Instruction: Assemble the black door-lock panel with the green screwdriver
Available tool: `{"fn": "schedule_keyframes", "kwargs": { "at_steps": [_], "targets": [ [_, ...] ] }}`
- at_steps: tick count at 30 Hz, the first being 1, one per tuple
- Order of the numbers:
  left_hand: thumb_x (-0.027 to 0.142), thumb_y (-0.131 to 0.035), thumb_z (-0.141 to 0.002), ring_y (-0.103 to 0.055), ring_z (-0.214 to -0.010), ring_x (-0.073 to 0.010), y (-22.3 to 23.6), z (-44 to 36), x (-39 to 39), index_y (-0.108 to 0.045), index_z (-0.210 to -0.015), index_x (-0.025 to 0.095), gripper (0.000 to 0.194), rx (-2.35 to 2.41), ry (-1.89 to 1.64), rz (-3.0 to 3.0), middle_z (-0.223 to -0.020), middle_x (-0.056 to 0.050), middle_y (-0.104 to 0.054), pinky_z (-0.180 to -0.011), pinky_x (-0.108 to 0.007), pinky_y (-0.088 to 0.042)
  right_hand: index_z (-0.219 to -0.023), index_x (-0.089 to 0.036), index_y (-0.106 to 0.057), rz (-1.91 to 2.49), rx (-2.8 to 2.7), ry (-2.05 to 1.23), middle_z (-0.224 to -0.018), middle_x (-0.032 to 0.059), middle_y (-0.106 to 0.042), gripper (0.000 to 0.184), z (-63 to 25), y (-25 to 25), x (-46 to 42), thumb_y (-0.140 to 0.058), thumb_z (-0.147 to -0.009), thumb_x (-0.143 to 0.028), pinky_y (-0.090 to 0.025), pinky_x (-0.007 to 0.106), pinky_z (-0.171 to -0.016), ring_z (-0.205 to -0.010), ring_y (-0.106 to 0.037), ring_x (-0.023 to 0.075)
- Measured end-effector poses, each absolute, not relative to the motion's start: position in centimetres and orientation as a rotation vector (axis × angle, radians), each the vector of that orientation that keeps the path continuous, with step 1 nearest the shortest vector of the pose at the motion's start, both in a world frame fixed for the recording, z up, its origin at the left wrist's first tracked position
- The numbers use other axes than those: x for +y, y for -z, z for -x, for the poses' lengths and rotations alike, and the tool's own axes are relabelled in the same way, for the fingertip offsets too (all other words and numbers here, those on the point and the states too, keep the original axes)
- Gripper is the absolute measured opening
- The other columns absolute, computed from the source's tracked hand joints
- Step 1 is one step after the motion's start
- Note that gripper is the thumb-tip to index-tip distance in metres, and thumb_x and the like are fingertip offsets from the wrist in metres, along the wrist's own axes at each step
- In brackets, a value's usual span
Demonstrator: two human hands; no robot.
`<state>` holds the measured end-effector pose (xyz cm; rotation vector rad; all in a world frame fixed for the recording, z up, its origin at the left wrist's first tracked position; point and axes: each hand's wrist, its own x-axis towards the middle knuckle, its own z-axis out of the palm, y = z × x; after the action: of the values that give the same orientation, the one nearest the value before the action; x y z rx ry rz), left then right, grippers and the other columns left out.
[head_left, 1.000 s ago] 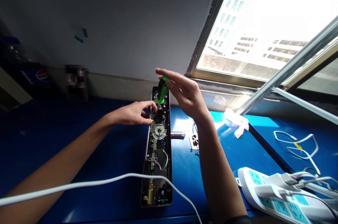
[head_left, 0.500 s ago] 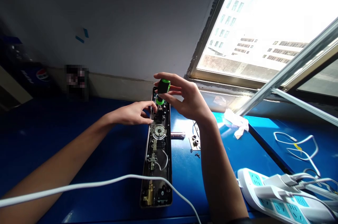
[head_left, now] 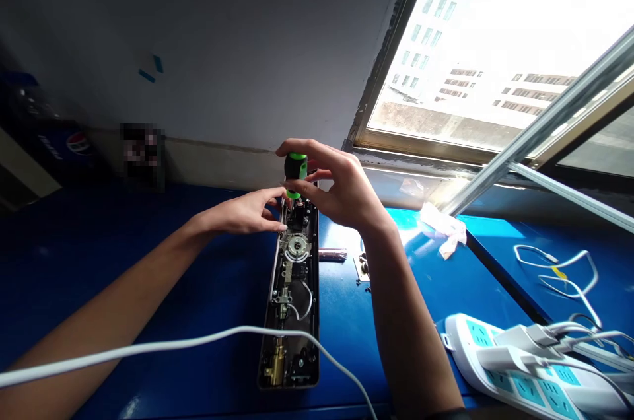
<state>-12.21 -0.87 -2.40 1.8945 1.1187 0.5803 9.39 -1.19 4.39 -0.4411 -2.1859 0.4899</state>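
Observation:
My right hand [head_left: 339,185] is closed around the handle of a stubby green-and-black screwdriver [head_left: 296,172]. It stands nearly upright over the far part of an opened door lock housing [head_left: 292,360], its tip hidden. My left hand [head_left: 247,212] grips the left edge of this long black housing near its far end, with the thumb on the side and the fingers by the screwdriver. Inside the housing lie a round metal disc [head_left: 297,247], a white wire [head_left: 310,298] and a brass cylinder [head_left: 277,366] at the near end.
Right of the housing lie a shiny metal tube [head_left: 333,254], a metal plate [head_left: 363,268] and several small dark screws. A white power strip [head_left: 465,334] with plugs stands at the near right. A white cable [head_left: 198,342] crosses in front. Crumpled tissue [head_left: 443,225] lies by a metal window strut.
My right hand and the screwdriver have shifted slightly left and the handle is more upright. The housing's near end has moved a little left. My left hand keeps its place on the edge.

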Motion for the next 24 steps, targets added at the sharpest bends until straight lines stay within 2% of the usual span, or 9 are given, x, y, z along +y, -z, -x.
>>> {"fn": "schedule_keyframes", "kwargs": {
  "at_steps": [3, 7, 10, 14, 16, 18, 21, 24],
  "targets": [
    [0.038, -0.076, -0.081, -0.067, -0.116, -0.0288, 2.6, 12.4, -0.7, -0.055, -0.124, 0.024, 0.05, 1.129, -0.546, -1.9, -0.132, -0.01, -0.065, -0.092, -0.038, -0.057, -0.129, -0.024, -0.064, 0.488, -2.166, -0.432, -0.122, 0.0015, -0.072, 0.039, -9.5, -4.3, -1.1, -0.062, -0.092, -0.013, -0.062, 0.028, -0.088, -0.098, -0.068, 0.0131],
    [0.042, -0.076, -0.082, -0.067, -0.114, -0.0276, 2.5, 12.4, -0.9, -0.054, -0.12, 0.024, 0.047, 1.158, -0.506, -1.968, -0.134, -0.009, -0.063, -0.095, -0.037, -0.055, -0.135, -0.026, -0.062, 0.527, -2.089, -0.315, -0.128, 0.0016, -0.071, 0.041, -10.8, -5.1, -1.5, -0.061, -0.094, -0.02, -0.062, 0.03, -0.087, -0.098, -0.07, 0.0147],
    [0.049, -0.073, -0.083, -0.068, -0.11, -0.0276, 2.2, 12.2, -1.2, -0.054, -0.119, 0.025, 0.048, 1.274, -0.482, -2.016, -0.136, -0.009, -0.061, -0.092, -0.037, -0.055, -0.137, -0.028, -0.062, 0.61, -1.999, -0.206, -0.119, 0.0009, -0.073, 0.046, -12.3, -5.8, -2.1, -0.065, -0.092, -0.022, -0.063, 0.032, -0.082, -0.095, -0.071, 0.0162],
    [0.055, -0.071, -0.085, -0.064, -0.112, -0.0299, 2.3, 11.9, -1.5, -0.057, -0.116, 0.025, 0.046, 1.441, -0.565, -2.13, -0.129, -0.01, -0.059, -0.096, -0.042, -0.053, -0.124, -0.025, -0.068, 0.692, -2.081, -0.226, -0.103, 0.0005, -0.075, 0.037, -14.0, -5.2, -2.1, -0.071, -0.087, -0.022, -0.062, 0.032, -0.076, -0.093, -0.071, 0.0171],
    [0.054, -0.069, -0.087, -0.062, -0.114, -0.0296, 2.2, 11.4, -1.8, -0.06, -0.115, 0.025, 0.041, 1.454, -0.671, -2.215, -0.127, -0.009, -0.058, -0.101, -0.043, -0.052, -0.117, -0.024, -0.068, 0.751, -2.133, -0.243, -0.101, 0.0009, -0.075, 0.032, -14.4, -4.0, -1.8, -0.071, -0.086, -0.02, -0.06, 0.031, -0.075, -0.092, -0.07, 0.0167],
    [0.05, -0.067, -0.089, -0.06, -0.117, -0.0284, 1.9, 10.7, -2.2, -0.063, -0.113, 0.025, 0.035, 1.423, -0.777, -2.29, -0.126, -0.008, -0.057, -0.104, -0.043, -0.05, -0.111, -0.024, -0.066, 0.858, -2.14, -0.214, -0.1, 0.0009, -0.074, 0.027, -14.7, -2.4, -1.7, -0.075, -0.085, -0.024, -0.056, 0.03, -0.071, -0.083, -0.067, 0.015],
    [0.045, -0.067, -0.091, -0.061, -0.114, -0.0267, 1.3, 9.4, -3.0, -0.067, -0.108, 0.023, 0.029, 1.357, -0.835, -2.365, -0.126, -0.008, -0.056, -0.105, -0.041, -0.049, -0.106, -0.023, -0.063, 1.061, -2.194, -0.176, -0.09, 0.0001, -0.072, 0.024, -15.1, -0.6, -2.3, -0.075, -0.086, -0.028, -0.05, 0.03, -0.068, -0.073, -0.06, 0.0137],
    [0.044, -0.066, -0.093, -0.061, -0.114, -0.0261, 1.2, 8.3, -3.5, -0.068, -0.106, 0.023, 0.025, 1.267, -0.854, -2.403, -0.125, -0.008, -0.057, -0.104, -0.041, -0.05, -0.106, -0.023, -0.06, 1.25, -2.245, -0.145, -0.091, 0.0014, -0.073, 0.016, -15.5, 0.5, -3.4, -0.066, -0.092, -0.027, -0.045, 0.029, -0.066, -0.071, -0.059, 0.0146]
  ]
}}
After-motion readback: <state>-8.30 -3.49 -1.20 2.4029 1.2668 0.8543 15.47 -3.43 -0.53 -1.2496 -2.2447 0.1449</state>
